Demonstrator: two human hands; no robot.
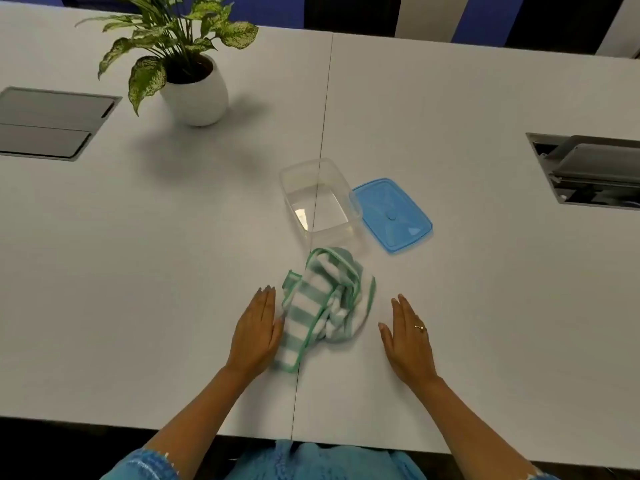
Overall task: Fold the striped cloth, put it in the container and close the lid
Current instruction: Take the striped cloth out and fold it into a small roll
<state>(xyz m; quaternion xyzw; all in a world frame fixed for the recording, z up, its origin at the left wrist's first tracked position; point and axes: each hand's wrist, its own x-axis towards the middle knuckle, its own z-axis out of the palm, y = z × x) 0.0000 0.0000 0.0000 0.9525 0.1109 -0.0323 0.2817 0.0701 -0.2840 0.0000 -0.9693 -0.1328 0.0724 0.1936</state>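
Nearest the viewer, two bare forearms are seen reaching over the near edge of a pale grey desk (pixel 138 271). The left hand (pixel 256 332) is laid flat and open, fingers together, its inner edge touching the left side of the striped cloth (pixel 325 303). The right hand (pixel 408 336) is also flat, open and empty, resting near the cloth's right side but apart from it; a ring is worn on one finger.

The striped cloth is found between the two hands, crumpled in a loose heap on the desk, not yet folded. It is banded in green and white with a green bound hem. It is judged to be soft, light and limp, probably a towelling fabric that will sag and hold no shape. It would best be taken by the hem at two corners and spread flat before folding.

Just beyond the cloth, a clear plastic container (pixel 287 188) stands open and empty. It is judged light and easily pushed along. Just right of the container, and beyond the cloth, the blue lid (pixel 393 214) lies flat.

Far beyond the cloth, to the left, a potted plant (pixel 194 88) stands in a white pot. No brand, label or writing can be read anywhere.
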